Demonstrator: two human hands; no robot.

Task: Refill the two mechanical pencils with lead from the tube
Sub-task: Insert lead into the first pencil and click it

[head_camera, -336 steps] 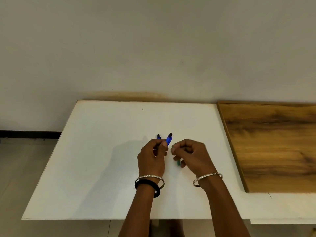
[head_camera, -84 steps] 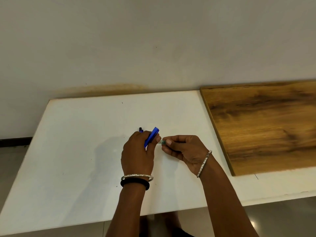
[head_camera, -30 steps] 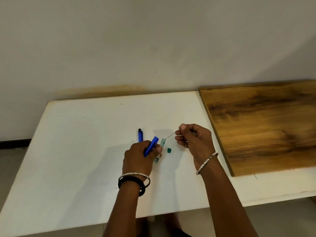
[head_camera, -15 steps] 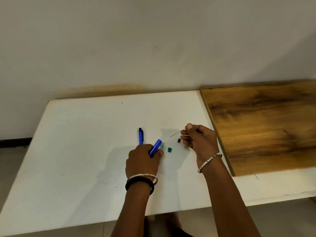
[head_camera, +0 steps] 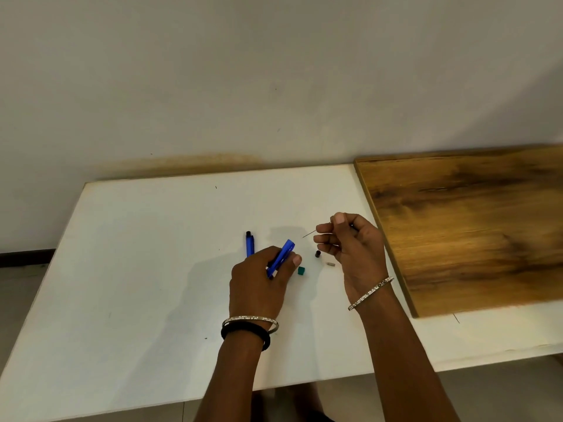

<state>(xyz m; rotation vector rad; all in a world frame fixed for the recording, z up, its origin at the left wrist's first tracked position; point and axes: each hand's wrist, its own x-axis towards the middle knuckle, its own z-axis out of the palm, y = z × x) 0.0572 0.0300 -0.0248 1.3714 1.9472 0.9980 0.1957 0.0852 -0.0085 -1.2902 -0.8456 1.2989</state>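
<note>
My left hand [head_camera: 259, 278] grips a blue mechanical pencil [head_camera: 282, 255], its open top tilted up to the right. Just left of that hand, a second blue pencil [head_camera: 249, 243] lies flat on the white table [head_camera: 137, 269]. My right hand [head_camera: 350, 245] pinches a thin lead [head_camera: 309, 234] between thumb and forefinger, its free end pointing left toward the held pencil. Between the hands lie a small green cap [head_camera: 301, 270], a small black cap [head_camera: 318, 254] and a tiny pale piece [head_camera: 331, 264]. The lead tube is hidden, perhaps under my left hand.
A brown wooden board [head_camera: 472, 226] lies on the table's right side, close to my right hand. A plain wall runs behind the table. The table's front edge is near my forearms.
My right hand has lifted slightly right with the lead. The black cap and pale piece now show beside it. The lead tube seen a second ago is out of sight.
</note>
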